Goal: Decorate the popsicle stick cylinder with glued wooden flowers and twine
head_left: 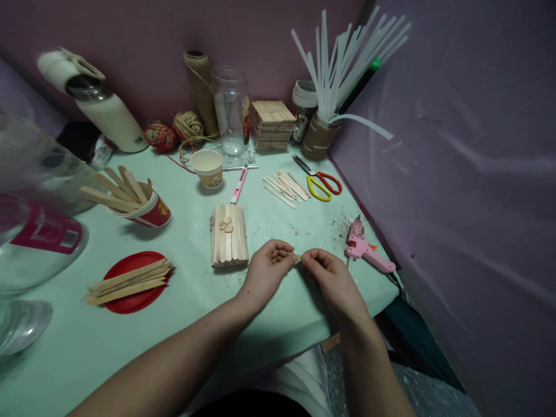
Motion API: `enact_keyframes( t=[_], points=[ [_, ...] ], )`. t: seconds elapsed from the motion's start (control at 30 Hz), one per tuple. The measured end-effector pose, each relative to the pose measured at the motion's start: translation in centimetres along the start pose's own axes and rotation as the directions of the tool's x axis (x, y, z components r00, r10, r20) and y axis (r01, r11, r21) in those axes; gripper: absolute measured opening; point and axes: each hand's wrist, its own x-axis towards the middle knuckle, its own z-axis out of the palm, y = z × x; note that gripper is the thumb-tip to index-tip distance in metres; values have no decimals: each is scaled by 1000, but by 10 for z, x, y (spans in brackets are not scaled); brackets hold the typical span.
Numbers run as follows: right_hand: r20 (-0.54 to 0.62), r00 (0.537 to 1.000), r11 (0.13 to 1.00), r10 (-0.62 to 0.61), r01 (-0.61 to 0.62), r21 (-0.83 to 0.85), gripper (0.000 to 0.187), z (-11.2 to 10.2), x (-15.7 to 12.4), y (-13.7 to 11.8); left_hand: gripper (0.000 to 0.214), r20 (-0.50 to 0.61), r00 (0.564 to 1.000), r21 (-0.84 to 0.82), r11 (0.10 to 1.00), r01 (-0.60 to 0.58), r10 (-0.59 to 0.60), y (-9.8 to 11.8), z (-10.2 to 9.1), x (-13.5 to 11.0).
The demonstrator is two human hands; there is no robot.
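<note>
My left hand [267,267] and my right hand [326,272] meet at the front of the pale green table [78,341]. Both are curled in a pinch on one tiny wooden piece [299,258] held between their fingertips. Just left of my left hand lies a flat panel of glued craft sticks [229,236] with a small wooden shape on top. A pink glue gun [367,249] lies to the right of my right hand, near the table's edge.
Loose craft sticks [287,186] and red-and-yellow scissors [322,182] lie behind. A pink cutter [238,184], paper cup [208,168], glass jar [231,110], stick stack [271,125], twine [189,126] and a cup of glue rods [321,134] line the back. Left: red cup with sticks [143,207], red plate [132,282], bottle [104,110].
</note>
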Motion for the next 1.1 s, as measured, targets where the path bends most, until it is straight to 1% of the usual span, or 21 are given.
enact_keyframes(
  t=[0.23,0.4,0.83,1.1],
  points=[
    [-17,1000,1000,-3,3,-5,25,1,0,2,20,14,1000,-13,1000,-5,6,-3,-1,1],
    [-25,1000,1000,-9,9,-5,25,2,0,2,22,-6,1000,-32,999,-1,0,-4,0,1],
    [-94,995,1000,-31,30,-10,25,7,0,5,21,2,1000,-47,999,15,-15,-5,0,0],
    [-99,995,1000,-19,20,9,26,7,0,3,22,-5,1000,-77,997,-11,10,-6,0,2]
  ],
)
